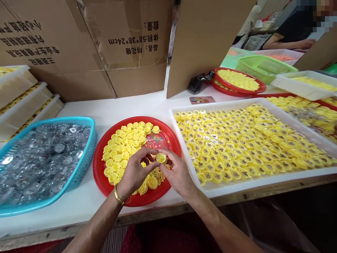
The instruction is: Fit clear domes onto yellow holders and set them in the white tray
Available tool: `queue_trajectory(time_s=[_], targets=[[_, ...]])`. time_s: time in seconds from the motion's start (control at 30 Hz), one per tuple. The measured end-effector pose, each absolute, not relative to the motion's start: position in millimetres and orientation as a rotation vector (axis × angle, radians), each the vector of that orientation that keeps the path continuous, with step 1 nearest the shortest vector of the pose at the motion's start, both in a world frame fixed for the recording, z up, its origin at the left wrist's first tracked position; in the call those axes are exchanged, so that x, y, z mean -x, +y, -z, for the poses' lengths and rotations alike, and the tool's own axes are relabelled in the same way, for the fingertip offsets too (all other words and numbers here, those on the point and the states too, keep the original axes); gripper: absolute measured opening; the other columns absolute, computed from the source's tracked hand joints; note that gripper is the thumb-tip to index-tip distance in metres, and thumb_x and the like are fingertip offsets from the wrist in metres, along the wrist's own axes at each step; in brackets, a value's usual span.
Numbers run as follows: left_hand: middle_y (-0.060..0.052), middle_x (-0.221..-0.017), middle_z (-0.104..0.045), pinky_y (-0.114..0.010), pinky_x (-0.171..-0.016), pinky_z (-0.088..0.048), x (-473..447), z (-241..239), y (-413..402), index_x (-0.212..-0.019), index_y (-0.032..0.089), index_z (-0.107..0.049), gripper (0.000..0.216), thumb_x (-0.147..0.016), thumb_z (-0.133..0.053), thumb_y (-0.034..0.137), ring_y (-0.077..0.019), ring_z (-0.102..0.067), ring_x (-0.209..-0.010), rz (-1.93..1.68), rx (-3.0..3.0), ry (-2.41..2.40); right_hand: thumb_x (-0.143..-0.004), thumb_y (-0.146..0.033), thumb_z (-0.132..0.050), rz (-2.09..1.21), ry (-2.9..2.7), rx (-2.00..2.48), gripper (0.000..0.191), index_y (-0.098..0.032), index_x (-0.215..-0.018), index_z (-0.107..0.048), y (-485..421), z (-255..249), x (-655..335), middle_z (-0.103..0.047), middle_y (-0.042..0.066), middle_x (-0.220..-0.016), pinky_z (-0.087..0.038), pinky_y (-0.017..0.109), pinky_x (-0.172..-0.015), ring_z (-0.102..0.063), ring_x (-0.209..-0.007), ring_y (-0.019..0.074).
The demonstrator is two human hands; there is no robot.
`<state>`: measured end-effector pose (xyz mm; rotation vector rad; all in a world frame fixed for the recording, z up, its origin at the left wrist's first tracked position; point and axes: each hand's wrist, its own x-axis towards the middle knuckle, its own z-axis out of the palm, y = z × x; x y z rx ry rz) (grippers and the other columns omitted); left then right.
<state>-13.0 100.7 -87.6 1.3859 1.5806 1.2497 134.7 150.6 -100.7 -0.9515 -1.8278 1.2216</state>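
Above the red tray [98, 182], both hands meet on one small round yellow plastic piece [161, 158]. My left hand [138, 170] pinches close to its left edge, thumb and fingertips together. My right hand [177, 172] has the piece between thumb and forefinger. Rows of similar yellow round pieces [123, 140] cover the left of the red tray, and tiny yellow bits [159, 175] lie under my hands. A white tray [184, 147] on the right holds many yellow discs [237, 140] with dark printed centres.
At left, a turquoise basket [93, 140] contains clear plastic parts [52, 158], and white trays [34, 95] are stacked behind it. Cardboard boxes [131, 38] wall the back. Farther right are a black object [197, 83], a card [202, 100], a green basket [265, 65] and another person's arm [286, 44].
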Motion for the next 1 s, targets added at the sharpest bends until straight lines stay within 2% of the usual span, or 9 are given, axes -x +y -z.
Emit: queue_trajectory(time_s=[0.1,0.2,0.43,0.57,0.67,0.8,1.0], targets=[[-0.003,-0.09,-0.066,-0.026,-0.067,-0.05,9.6,88.8,100.3,-0.098,0.019,-0.064,0.024,-0.077,-0.071,0.028,-0.0115,-0.058,-0.071,-1.271,-1.336,1.573,-0.079,-0.013,-0.055,-1.205,-1.836,0.954,0.039,-0.021,-0.117,-0.059,149.5,99.7,-135.6,-0.065,0.007,-0.119,-0.05,0.036,-0.093,-0.063,-0.107,0.0195],[-0.004,-0.097,-0.066,-0.027,-0.07,-0.051,8.4,88.9,98.4,-0.104,0.021,-0.064,0.029,-0.077,-0.071,0.026,-0.0119,-0.059,-0.075,-1.333,-1.333,1.57,-0.079,-0.013,-0.056,-1.211,-1.792,0.961,0.043,-0.021,-0.122,-0.055,149.8,101.7,-136.0,-0.063,0.008,-0.122,-0.05,0.036,-0.094,-0.061,-0.111,0.0198],[-0.004,-0.101,-0.062,-0.03,-0.078,-0.051,14.5,88.2,92.9,-0.113,0.023,-0.063,0.034,-0.08,-0.068,0.024,-0.0136,-0.06,-0.084,-1.446,-1.424,1.588,-0.081,-0.017,-0.057,-1.226,-1.771,1.035,0.032,-0.022,-0.113,-0.059,152.0,108.3,-136.2,-0.065,0.007,-0.116,-0.052,0.037,-0.089,-0.063,-0.102,0.0207],[-0.005,-0.105,-0.063,-0.032,-0.078,-0.052,16.0,89.7,93.0,-0.114,0.024,-0.063,0.033,-0.081,-0.067,0.023,-0.0142,-0.061,-0.085,-1.423,-1.52,1.65,-0.083,-0.018,-0.055,-1.277,-1.752,1.021,0.032,-0.021,-0.115,-0.057,151.7,109.5,-135.6,-0.065,0.008,-0.115,-0.053,0.036,-0.086,-0.065,-0.099,0.0196],[-0.005,-0.102,-0.064,-0.031,-0.077,-0.053,15.2,88.9,95.2,-0.112,0.023,-0.064,0.031,-0.081,-0.067,0.023,-0.0143,-0.062,-0.084,-1.396,-1.604,1.694,-0.082,-0.017,-0.054,-1.256,-1.778,1.019,0.035,-0.022,-0.117,-0.056,152.2,110.1,-135.5,-0.064,0.009,-0.118,-0.053,0.035,-0.085,-0.063,-0.104,0.0205],[-0.004,-0.096,-0.065,-0.03,-0.075,-0.052,14.8,83.8,98.7,-0.109,0.021,-0.065,0.028,-0.081,-0.067,0.024,-0.0137,-0.061,-0.08,-1.26,-1.768,1.707,-0.081,-0.015,-0.055,-1.209,-1.806,0.981,0.035,-0.022,-0.116,-0.058,153.8,109.4,-135.6,-0.063,0.008,-0.121,-0.05,0.036,-0.092,-0.06,-0.111,0.02],[-0.006,-0.096,-0.064,-0.031,-0.074,-0.051,12.3,80.6,105.2,-0.113,0.022,-0.065,0.031,-0.082,-0.065,0.022,-0.0156,-0.061,-0.081,-1.121,-1.88,1.719,-0.081,-0.015,-0.056,-1.154,-1.827,1.016,0.033,-0.02,-0.114,-0.059,154.4,112.3,-135.2,-0.067,0.008,-0.116,-0.05,0.037,-0.092,-0.063,-0.106,0.0201]])
